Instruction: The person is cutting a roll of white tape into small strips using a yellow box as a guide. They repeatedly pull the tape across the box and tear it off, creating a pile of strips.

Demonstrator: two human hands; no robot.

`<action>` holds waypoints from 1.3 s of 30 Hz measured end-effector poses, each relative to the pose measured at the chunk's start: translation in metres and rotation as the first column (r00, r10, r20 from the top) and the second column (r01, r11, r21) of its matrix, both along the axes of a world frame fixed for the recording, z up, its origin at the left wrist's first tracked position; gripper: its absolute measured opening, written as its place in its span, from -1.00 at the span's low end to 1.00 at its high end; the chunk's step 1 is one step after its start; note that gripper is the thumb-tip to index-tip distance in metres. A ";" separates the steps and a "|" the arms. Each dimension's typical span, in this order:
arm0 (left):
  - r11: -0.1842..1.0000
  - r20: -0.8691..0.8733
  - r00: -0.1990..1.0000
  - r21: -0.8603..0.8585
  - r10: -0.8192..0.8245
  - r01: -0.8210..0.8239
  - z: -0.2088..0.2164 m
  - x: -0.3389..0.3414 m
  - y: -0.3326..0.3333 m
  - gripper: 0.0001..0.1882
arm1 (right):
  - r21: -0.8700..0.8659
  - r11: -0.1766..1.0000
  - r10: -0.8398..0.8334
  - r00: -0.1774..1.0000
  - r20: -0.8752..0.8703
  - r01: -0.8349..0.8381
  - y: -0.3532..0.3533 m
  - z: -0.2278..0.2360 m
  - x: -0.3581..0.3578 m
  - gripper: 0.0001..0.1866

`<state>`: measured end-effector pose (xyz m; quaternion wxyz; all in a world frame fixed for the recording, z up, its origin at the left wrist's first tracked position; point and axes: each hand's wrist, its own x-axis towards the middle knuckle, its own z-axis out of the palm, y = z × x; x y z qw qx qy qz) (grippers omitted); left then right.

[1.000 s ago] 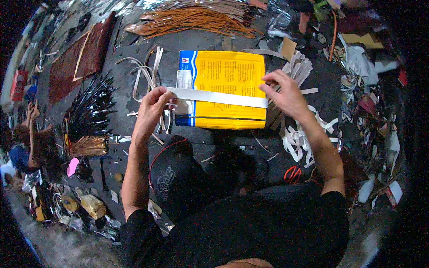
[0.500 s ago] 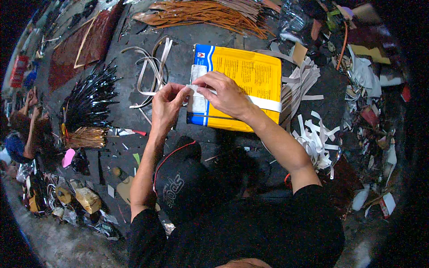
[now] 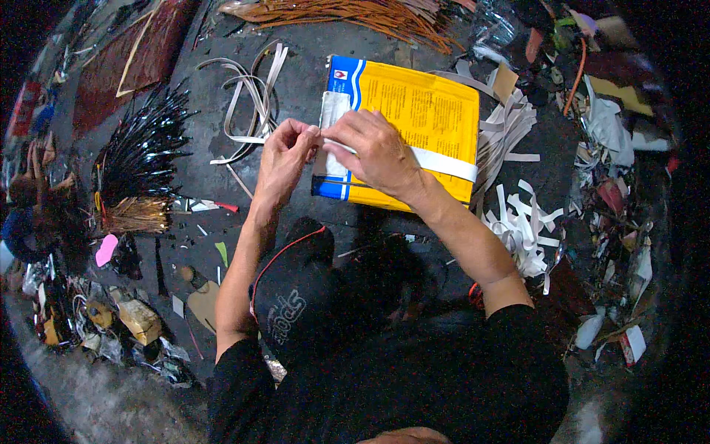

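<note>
A yellow packet with a blue left edge (image 3: 421, 96) lies in front of me, printed side up. A flat white strip (image 3: 444, 164) runs across its lower part. Just off the packet's left edge, my left hand (image 3: 285, 163) is closed, thumb and fingertips pinched at the strip's end. My right hand (image 3: 381, 152) lies over the packet with its fingers bent, and its fingertips meet the left ones there. A pale patch (image 3: 335, 109) covers part of the blue edge. Below the hands, a thin dark band (image 3: 333, 180) crosses the packet. Fingers hide most of the strip's end.
Loose pale strips (image 3: 255, 111) curl left of the packet; more strips (image 3: 510, 129) and white offcuts (image 3: 521, 229) lie to its right. A bundle of shiny black strands (image 3: 144, 148) sits farther left. Brown strips (image 3: 347, 21) lie at the back, and scraps (image 3: 614, 148) litter the far right.
The packet and surroundings sit a little higher in view, the packet also slightly right. My left fingertips have come close to the right ones, and less of the strip's end shows.
</note>
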<state>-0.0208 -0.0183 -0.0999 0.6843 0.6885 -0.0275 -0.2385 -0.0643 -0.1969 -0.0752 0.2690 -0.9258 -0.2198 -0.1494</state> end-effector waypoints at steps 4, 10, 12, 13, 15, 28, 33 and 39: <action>0.952 -0.297 0.954 -0.280 0.039 -0.126 -0.017 -0.003 0.010 -0.78 | 0.077 0.995 -0.060 0.998 0.015 0.058 0.005 -0.002 0.001 -0.80; 0.997 0.005 0.997 -0.021 0.071 -0.070 -0.004 -0.011 0.004 -0.79 | 0.076 0.995 -0.076 0.996 0.054 0.072 0.003 -0.004 0.005 -0.82; 0.995 0.086 0.992 0.016 0.097 -0.099 -0.010 -0.008 0.002 -0.73 | 0.074 0.994 -0.082 0.994 0.073 0.077 0.004 -0.004 0.007 -0.84; 0.995 0.082 0.992 0.011 0.096 -0.097 -0.010 -0.008 0.002 -0.73 | 0.096 0.994 -0.064 0.996 0.062 0.058 0.004 -0.006 0.007 -0.84; 0.996 0.075 0.993 0.000 0.094 -0.094 -0.010 -0.008 0.000 -0.74 | 0.139 0.990 -0.028 0.999 0.044 0.021 0.003 -0.010 0.009 -0.86; 0.973 -0.141 0.988 -0.212 0.063 -0.092 -0.037 -0.002 0.005 -0.75 | 0.174 0.984 0.029 1.000 0.006 -0.029 0.001 -0.012 0.007 -0.81; 0.981 -0.138 0.986 -0.157 0.094 -0.116 -0.047 0.003 0.009 -0.75 | 0.173 0.984 0.039 0.999 0.024 -0.043 -0.001 -0.010 0.007 -0.81; 0.980 -0.167 0.975 -0.113 0.146 -0.166 -0.071 0.008 0.024 -0.75 | 0.157 0.987 0.028 1.000 -0.015 -0.025 -0.002 -0.010 0.005 -0.83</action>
